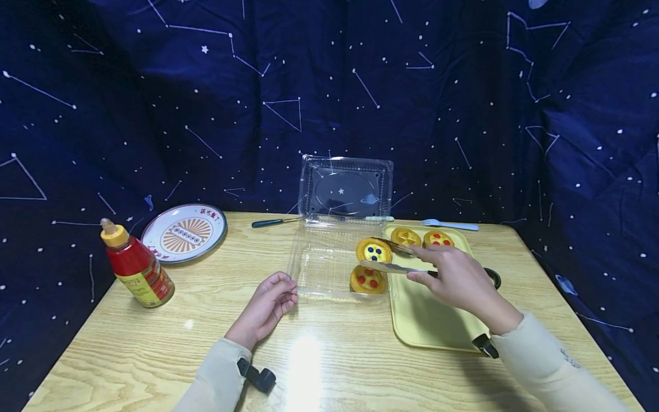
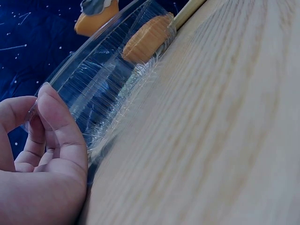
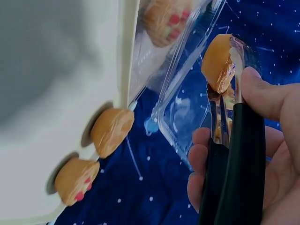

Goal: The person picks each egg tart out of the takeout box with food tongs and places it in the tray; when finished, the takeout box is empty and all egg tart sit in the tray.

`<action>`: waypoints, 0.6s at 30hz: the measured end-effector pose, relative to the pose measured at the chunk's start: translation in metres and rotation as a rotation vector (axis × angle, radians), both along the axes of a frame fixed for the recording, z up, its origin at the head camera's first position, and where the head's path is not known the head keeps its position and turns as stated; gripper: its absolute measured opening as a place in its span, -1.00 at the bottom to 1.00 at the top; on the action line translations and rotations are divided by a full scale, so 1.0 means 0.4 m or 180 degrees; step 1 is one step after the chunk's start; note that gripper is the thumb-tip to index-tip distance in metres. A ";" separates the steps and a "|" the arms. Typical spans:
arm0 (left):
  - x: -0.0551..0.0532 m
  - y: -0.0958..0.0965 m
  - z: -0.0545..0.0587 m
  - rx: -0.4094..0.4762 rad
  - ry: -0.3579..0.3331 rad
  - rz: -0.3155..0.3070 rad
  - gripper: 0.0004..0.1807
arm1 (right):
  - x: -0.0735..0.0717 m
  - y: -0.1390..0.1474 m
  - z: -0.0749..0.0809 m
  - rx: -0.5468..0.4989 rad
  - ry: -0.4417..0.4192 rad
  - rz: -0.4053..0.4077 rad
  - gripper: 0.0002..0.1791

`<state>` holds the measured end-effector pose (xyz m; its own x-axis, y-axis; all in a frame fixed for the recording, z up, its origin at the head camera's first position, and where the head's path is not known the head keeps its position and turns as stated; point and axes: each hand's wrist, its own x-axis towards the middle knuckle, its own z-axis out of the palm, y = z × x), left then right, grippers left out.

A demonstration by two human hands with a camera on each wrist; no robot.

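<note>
My right hand [image 1: 458, 280] grips the black-handled metal tongs [image 3: 241, 164]. Pinched between the tong tips is a tart with blue dots [image 1: 373, 249], held above the right side of a clear plastic container [image 1: 324, 269]. Inside that container, at the front right, lies a tart with red dots [image 1: 368, 281]. With thumb and fingers, my left hand [image 1: 265, 306] pinches the container's rim at its front left corner. The hinged clear lid [image 1: 345, 191] stands raised at the back. On the yellow tray [image 1: 427, 320], a plain-topped tart [image 1: 405, 237] and another red-dotted tart [image 1: 438, 238] sit at the far end.
A red sauce bottle [image 1: 139, 272] with a yellow cap stands at the left, beside a patterned plate [image 1: 184, 232]. Along the table's back edge lie a dark-handled utensil [image 1: 270, 222] and a light blue fork [image 1: 450, 225]. A starry dark curtain [image 1: 329, 103] hangs behind.
</note>
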<state>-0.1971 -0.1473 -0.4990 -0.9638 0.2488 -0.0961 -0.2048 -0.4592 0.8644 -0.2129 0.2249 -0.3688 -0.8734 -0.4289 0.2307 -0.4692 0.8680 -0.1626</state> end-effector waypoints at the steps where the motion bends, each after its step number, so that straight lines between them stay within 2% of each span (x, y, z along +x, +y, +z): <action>1: 0.000 0.000 0.000 -0.0008 0.0000 -0.0003 -0.92 | 0.002 0.008 0.002 -0.0001 -0.0001 -0.0028 -0.37; 8: -0.001 -0.001 -0.001 -0.0001 -0.0010 -0.0003 -0.93 | 0.019 0.065 0.010 -0.0050 0.0050 -0.0190 -0.35; 18: 0.000 -0.001 0.000 0.0028 -0.0024 0.0014 -0.92 | 0.024 0.148 -0.022 0.0007 0.0196 -0.0294 -0.34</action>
